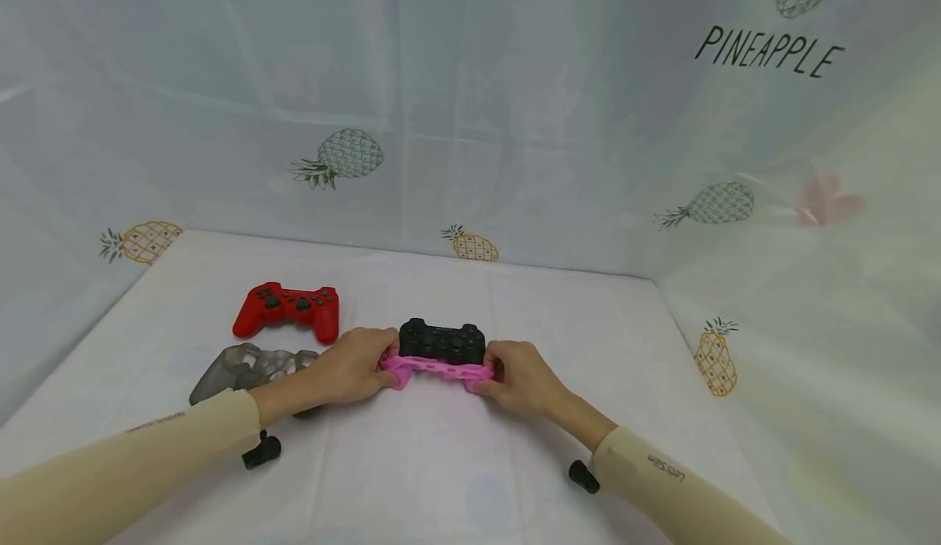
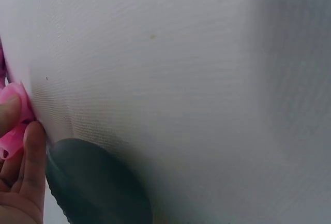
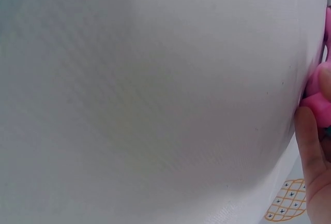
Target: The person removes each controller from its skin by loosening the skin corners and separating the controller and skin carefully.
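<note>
A black game controller (image 1: pixel 443 342) lies at mid-table with a pink silicone cover (image 1: pixel 439 368) along its near side. The cover is partly over the controller, whose buttons and sticks show above it. My left hand (image 1: pixel 356 367) pinches the cover's left grip end between thumb and fingers. At the opposite end, my right hand (image 1: pixel 524 377) pinches the right grip in the same way. Both wrist views catch the soft pink material at the frame edge, squeezed under each thumb. Fingers of both hands hide the controller's outer ends.
Behind my left hand lies a red controller (image 1: pixel 288 310). A translucent grey controller-shaped item (image 1: pixel 253 368) sits partly under my left forearm. The white tabletop (image 1: pixel 573 308) meets pineapple-print curtains (image 1: pixel 515 161) at its back and sides.
</note>
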Available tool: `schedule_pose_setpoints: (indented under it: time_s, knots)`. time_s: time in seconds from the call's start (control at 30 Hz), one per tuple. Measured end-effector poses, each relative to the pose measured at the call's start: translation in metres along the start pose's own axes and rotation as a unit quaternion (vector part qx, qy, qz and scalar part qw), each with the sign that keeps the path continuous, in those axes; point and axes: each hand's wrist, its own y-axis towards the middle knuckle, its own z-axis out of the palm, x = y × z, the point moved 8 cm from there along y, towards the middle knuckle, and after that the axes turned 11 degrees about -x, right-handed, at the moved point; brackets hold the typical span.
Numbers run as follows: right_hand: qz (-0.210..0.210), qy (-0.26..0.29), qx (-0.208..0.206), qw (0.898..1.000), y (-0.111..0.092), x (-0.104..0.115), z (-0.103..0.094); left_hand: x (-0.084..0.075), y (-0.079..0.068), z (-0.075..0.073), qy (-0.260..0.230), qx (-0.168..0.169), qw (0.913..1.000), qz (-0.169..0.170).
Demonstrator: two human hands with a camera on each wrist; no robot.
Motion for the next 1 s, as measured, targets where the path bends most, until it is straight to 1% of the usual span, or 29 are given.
schedule_pose_setpoints:
  time_s: [0.17,0.43,0.6,0.87,1.0]
  knots:
    - [0.002,-0.005,0.003,1.0,0.0001,0.0008,0.0022,0.0036,-0.0001,0.0007,-0.006,0.002,0.9999,-0.009]
    - [-0.01,-0.008,-0.006,1.0,0.0006,0.0035,0.0009,0.0051,0.0015,0.0005,-0.007,-0.012,0.9999,-0.004]
    - [-0.014,-0.013,-0.005,1.0,0.0011,0.0044,0.0005,0.0057,0.0022,0.0013,-0.005,-0.011,0.9999,-0.009]
    - [-0.01,-0.016,-0.002,1.0,0.0018,0.005,0.0009,0.0071,0.0028,0.0007,0.001,-0.01,0.9998,-0.02]
    - [-0.006,-0.016,0.0,1.0,0.0018,0.0044,0.0029,0.0081,0.0027,0.0002,0.002,-0.013,0.9997,-0.019]
